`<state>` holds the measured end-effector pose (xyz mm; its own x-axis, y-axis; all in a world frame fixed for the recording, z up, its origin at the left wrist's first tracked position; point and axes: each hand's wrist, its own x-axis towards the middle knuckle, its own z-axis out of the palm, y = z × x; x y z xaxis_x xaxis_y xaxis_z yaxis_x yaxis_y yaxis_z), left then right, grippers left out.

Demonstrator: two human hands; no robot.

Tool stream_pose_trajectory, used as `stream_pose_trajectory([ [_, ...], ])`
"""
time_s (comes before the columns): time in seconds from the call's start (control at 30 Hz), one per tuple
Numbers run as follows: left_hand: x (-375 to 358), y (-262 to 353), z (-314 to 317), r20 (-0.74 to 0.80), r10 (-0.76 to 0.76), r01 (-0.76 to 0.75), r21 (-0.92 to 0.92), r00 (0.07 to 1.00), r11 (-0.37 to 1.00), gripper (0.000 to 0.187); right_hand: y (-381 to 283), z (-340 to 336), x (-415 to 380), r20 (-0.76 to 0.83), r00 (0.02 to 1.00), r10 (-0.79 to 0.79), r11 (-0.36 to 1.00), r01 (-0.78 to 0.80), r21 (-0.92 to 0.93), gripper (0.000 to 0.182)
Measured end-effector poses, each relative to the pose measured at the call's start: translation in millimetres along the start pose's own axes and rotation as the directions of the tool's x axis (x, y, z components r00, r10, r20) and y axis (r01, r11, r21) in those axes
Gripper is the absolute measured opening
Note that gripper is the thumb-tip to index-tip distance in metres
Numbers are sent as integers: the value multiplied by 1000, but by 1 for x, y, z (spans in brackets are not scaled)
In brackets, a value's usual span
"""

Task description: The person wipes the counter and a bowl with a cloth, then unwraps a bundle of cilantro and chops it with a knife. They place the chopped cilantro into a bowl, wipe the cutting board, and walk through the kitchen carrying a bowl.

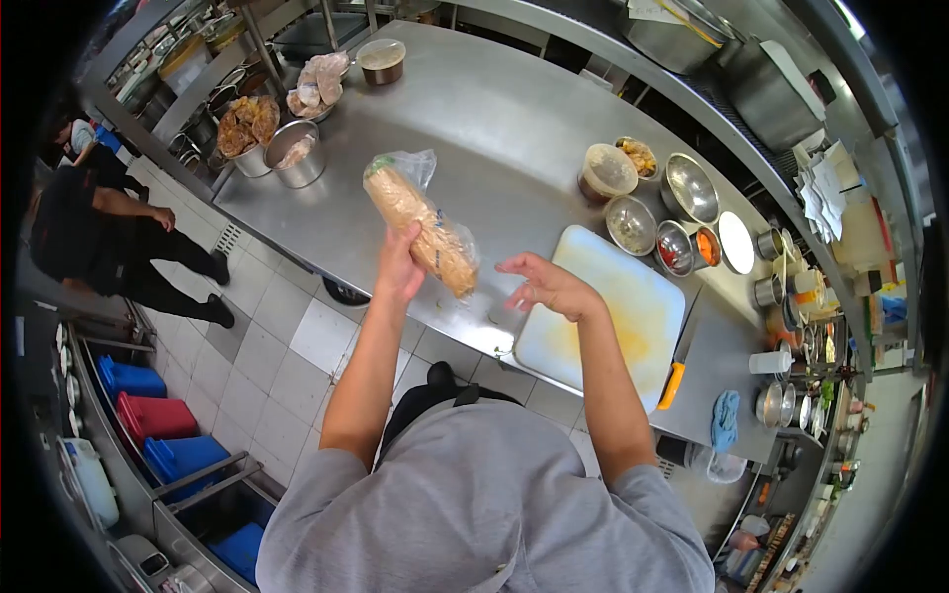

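Observation:
My left hand (399, 262) is closed around a long clear plastic bag (420, 225), packed with beige crumbly food that I cannot name. The bag is tilted above the steel table, its loose plastic end pointing away from me and a green patch near its top. To its right, my right hand (550, 286) is held open, fingers apart, with nothing in it. That hand hovers over the left edge of a white cutting board (603, 341), which has yellow stains. A knife with a yellow handle (672, 385) lies along the board's right side.
Metal bowls (690, 188), a lidded tub (607, 172) and a white plate (734, 243) stand beyond the board. At the far left are a steel pot (295, 155) and bagged food (247, 126). A blue cloth (725, 420) lies right. A person in black (89, 232) stands at left.

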<state>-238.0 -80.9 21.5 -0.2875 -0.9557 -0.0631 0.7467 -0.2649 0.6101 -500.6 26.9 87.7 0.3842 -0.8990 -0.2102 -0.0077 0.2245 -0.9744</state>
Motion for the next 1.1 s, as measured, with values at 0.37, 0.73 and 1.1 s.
stream_pose_trajectory([
  [0.37,-100,-24,33,9,328,-299,432,945,851,61,-14,48,-43,-287,957,46,968,-113,-222,28],
  [0.73,-217,-19,38,-57,-28,25,-54,998,998,42,-15,56,-89,-32,914,-403,802,370,470,76],
  [1.1,-250,-36,83,-337,585,-470,366,738,803,49,-28,173,-157,238,913,-330,743,407,-531,78],
])
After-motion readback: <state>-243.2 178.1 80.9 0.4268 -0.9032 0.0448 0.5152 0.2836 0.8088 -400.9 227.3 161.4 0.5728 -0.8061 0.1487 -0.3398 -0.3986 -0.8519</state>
